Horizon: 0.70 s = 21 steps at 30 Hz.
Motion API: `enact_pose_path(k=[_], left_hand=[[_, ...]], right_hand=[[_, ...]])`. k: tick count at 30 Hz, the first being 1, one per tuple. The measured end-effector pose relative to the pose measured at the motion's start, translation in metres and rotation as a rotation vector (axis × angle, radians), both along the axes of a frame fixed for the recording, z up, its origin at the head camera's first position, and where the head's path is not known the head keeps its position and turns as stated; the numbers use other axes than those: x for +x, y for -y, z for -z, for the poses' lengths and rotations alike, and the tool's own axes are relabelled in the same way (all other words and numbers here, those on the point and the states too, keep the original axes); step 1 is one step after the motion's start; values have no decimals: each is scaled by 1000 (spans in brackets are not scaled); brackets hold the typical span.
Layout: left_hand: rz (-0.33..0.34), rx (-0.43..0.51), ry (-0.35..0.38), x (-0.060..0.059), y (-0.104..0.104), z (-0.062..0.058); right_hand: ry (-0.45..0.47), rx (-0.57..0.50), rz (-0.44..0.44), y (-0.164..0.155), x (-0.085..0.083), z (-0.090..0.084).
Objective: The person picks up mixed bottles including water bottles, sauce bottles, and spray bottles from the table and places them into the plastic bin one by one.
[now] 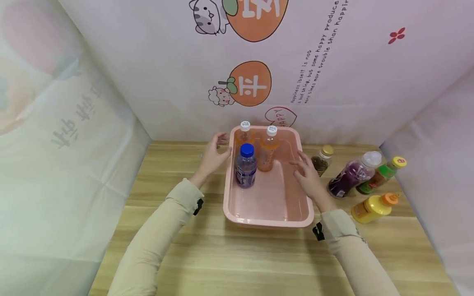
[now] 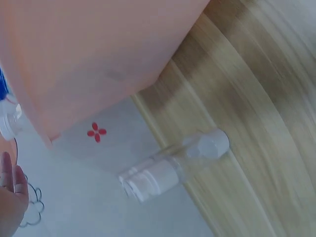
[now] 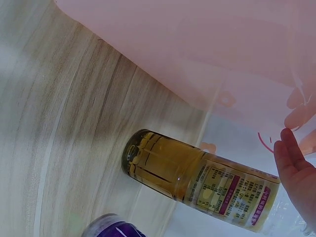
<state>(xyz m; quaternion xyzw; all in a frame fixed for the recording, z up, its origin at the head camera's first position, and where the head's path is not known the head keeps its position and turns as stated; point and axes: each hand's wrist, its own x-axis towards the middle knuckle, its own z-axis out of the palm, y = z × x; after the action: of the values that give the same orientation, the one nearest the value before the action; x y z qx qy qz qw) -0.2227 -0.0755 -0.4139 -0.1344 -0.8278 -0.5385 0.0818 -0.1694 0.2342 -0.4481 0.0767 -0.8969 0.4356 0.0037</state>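
A pink plastic basin stands on the table between my hands. Inside it are a bottle with a blue cap and two orange-tinted bottles with white caps, one at the back left and one beside it. My left hand is at the basin's left rim, fingers loosely bent, holding nothing. A clear bottle with a white top stands near it, mostly hidden in the head view. My right hand lies across the right rim with fingers spread, some seen through the wall in the right wrist view.
Right of the basin are a brown bottle with a gold cap, a purple bottle, a green-labelled bottle with a yellow cap and a yellow squeeze bottle. A printed cloth wall rises behind the table.
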Motion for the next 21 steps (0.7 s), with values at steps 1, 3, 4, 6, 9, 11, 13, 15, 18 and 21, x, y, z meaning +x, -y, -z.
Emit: enact_pose_path(k=[1, 3, 4, 6, 9, 11, 13, 15, 18, 21], left_hand=[[-11, 12, -3, 0, 4, 0], [-33, 24, 8, -1, 11, 1], [-42, 33, 19, -2, 15, 1], [-64, 41, 45, -4, 25, 3], [-104, 29, 92, -7, 34, 7], [-136, 14, 106, -9, 42, 11], [-172, -10, 118, -10, 51, 15], [-203, -34, 134, -10, 60, 19], [-222, -59, 175, -7, 71, 26], [-219, -72, 217, -6, 76, 32]], right_hand=[[2, 1, 1, 1, 0, 0], [-4, 5, 0, 2, 2, 1], [-9, 4, -2, 2, 1, 1], [-17, 8, -3, 3, 2, 2], [-22, 13, -2, -1, 4, 2], [-22, 20, 0, -2, 5, 3], [-17, 22, 1, -2, 5, 4], [-13, 24, -2, 0, 5, 3], [-6, 29, -6, 1, 5, 2], [-9, 22, -7, 2, 6, 1]])
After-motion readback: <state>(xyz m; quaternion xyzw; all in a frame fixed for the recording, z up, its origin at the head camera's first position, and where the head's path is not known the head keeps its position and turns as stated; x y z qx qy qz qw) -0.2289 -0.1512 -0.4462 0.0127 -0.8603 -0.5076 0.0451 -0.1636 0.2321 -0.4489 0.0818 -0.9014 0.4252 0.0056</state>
